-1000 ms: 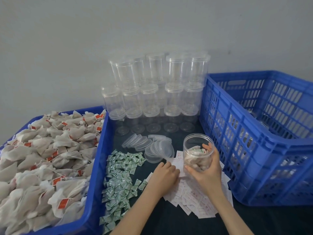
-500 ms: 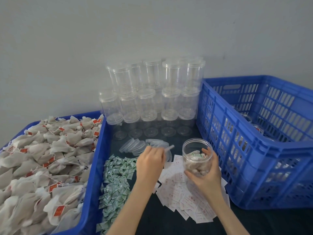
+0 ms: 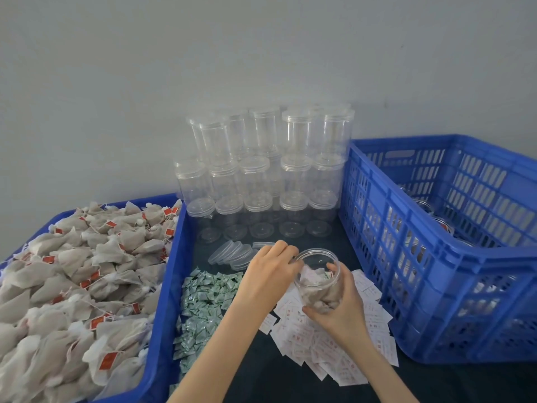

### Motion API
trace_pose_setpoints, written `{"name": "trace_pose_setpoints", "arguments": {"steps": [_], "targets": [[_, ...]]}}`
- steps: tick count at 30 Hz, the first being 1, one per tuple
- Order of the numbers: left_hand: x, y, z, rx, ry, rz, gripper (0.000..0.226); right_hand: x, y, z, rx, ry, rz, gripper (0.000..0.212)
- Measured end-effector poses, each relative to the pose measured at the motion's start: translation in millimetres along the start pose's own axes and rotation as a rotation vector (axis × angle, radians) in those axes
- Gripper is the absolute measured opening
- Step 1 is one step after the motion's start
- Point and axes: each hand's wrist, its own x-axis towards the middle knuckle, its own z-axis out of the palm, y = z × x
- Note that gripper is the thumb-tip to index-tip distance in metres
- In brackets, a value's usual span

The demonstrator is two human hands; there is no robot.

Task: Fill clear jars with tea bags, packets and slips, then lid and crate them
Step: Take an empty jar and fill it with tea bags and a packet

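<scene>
My right hand [image 3: 341, 308] grips a clear jar [image 3: 316, 289] from below and the side, tilted slightly left over the dark table. The jar holds tea bags and a green packet. Fingers of my left hand [image 3: 268, 276] are curled at the jar's rim, pinching a white paper slip [image 3: 309, 276] that reaches into the mouth. Loose slips [image 3: 322, 344] are spread under both hands. A pile of green packets [image 3: 207, 298] lies to the left, and several clear lids [image 3: 232, 251] lean together behind them.
A blue bin [image 3: 171, 274] heaped with tea bags [image 3: 72, 286] fills the left side. Stacked empty clear jars [image 3: 267, 170] stand against the back wall. A tall blue crate [image 3: 430, 266] at the right holds several lidded jars [image 3: 421, 205].
My left hand lifted a slip from the pile, raised it above the lids, then brought it right to the jar's mouth. My right hand kept hold of the jar, tilting it a little.
</scene>
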Motion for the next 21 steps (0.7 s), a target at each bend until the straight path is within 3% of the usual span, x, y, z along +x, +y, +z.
{"name": "trace_pose_setpoints", "arguments": {"steps": [3,7,10,12,13,21], "targets": [[-1.3,-0.2,-3.0,-0.067,-0.077,-0.032,0.037,-0.8,-3.2,-0.1,0.005,-0.011,0.005,0.106],[-6.0,-0.7,-1.9,-0.26,-0.038,-0.142,0.053,-0.7,-7.9,-0.2,0.007,-0.009,-0.019,0.102],[-8.0,2.4,-1.0,-0.815,-0.083,-0.499,0.054,0.9,-11.5,0.5,0.023,-0.014,-0.011,0.099],[-8.1,6.8,0.5,-1.25,-0.24,-0.648,0.071,3.7,-14.6,1.8,0.043,-0.024,0.005,0.097],[-7.7,9.5,1.9,-1.329,-0.294,-0.665,0.082,5.7,-16.5,3.0,0.05,-0.03,0.007,0.097],[-1.7,11.0,13.6,-1.339,-0.101,-0.807,0.105,21.2,-50.5,-8.1,0.04,-0.181,-0.014,0.087]]}}
